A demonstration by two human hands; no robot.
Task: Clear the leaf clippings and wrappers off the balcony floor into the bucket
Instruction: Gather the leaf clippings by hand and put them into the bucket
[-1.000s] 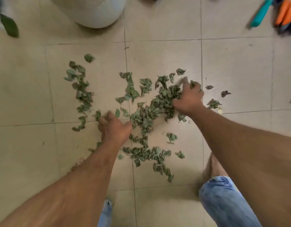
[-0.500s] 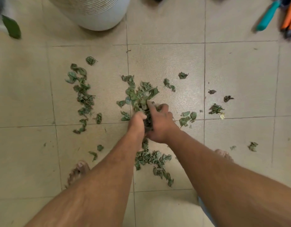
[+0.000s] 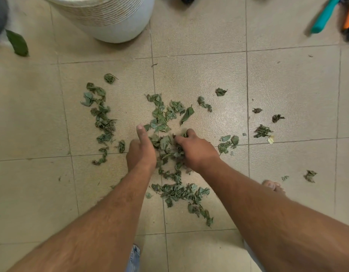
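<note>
1. apart a second ago, left hand (image 3: 141, 154) and right hand (image 3: 197, 152) now meet around a heap of leaf clippings (image 3: 165, 146) on the floor (image 3: 189, 71), short of the bucket (image 3: 110, 26).
2. right hand grips leaves; left hand presses beside them, its grip hidden, perhaps cupping.
3. the heap is likely ready to lift.

The floor tiles (image 3: 199, 75) are matt beige, finely grained, with thin grout lines. The leaf clippings (image 3: 177, 193) look dull, dry and crumpled; a whole leaf (image 3: 17, 43) by the far left corner has a faint sheen. The white bucket (image 3: 118, 26) at the far edge is matt, ribbed above, smooth below. Tool handles (image 3: 325, 15) in the far right corner look like smooth plastic. Denim (image 3: 134, 258) shows at the near edge.
</note>
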